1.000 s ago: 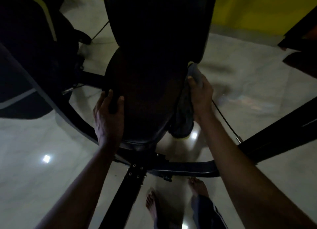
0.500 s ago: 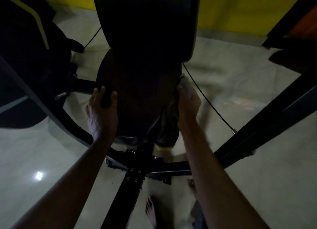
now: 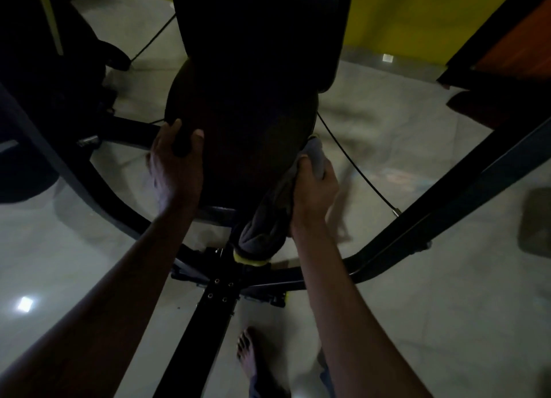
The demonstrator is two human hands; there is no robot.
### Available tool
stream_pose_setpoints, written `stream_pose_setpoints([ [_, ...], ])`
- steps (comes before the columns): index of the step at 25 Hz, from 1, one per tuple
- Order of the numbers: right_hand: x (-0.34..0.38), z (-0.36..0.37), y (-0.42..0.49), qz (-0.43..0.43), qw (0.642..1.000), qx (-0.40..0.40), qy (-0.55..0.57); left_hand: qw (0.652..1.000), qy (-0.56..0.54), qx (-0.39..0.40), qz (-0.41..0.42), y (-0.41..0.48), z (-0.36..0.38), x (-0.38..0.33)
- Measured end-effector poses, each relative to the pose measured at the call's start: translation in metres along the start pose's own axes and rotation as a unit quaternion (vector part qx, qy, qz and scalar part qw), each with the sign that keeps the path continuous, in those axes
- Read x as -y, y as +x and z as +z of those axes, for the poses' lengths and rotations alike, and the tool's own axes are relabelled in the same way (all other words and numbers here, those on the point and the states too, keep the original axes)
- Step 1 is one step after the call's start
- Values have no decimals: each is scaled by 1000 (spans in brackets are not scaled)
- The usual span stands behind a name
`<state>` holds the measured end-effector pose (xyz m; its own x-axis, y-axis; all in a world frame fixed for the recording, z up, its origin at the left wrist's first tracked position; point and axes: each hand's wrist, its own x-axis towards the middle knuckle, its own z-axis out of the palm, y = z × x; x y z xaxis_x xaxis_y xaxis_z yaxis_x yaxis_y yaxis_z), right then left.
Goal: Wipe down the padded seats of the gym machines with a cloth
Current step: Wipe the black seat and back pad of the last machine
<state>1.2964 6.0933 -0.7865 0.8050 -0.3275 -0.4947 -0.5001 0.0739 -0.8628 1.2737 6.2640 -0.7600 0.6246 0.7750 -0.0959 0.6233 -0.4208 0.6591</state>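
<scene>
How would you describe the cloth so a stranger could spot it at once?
Find the dark padded seat in mid-frame. On its right edge the right hand grips a grey cloth that hangs below it. It is the only soft, folded thing among the black backrest and frame bars.

Both bare arms reach up from the lower frame. Left grip (image 3: 176,162), centre left, curls fingers and thumb over the seat (image 3: 247,147) edge. Right grip (image 3: 314,189), centre right, clutches the cloth (image 3: 265,227) against the seat's side.
</scene>
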Motion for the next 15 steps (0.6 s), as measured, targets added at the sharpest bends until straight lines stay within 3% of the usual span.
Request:
stream_pose_setpoints([
  [2, -4, 1, -3, -9, 1000, -2, -8, 999, -42, -11, -1, 5, -7, 14],
  [6, -19, -4, -49, -67, 998, 16, -8, 978, -189, -12, -85, -2, -20, 52],
  [8, -33, -5, -69, -98, 995, 6, 3, 957, -272, 41, -85, -8, -25, 66],
  [11, -49, -1, -82, -149, 989, -12, 8, 890, -417, 147, -116, -7, -41, 78],
  [15, -46, 6, -74, -199, 977, -67, -43, 854, -463, 193, -139, -7, -47, 81],
])
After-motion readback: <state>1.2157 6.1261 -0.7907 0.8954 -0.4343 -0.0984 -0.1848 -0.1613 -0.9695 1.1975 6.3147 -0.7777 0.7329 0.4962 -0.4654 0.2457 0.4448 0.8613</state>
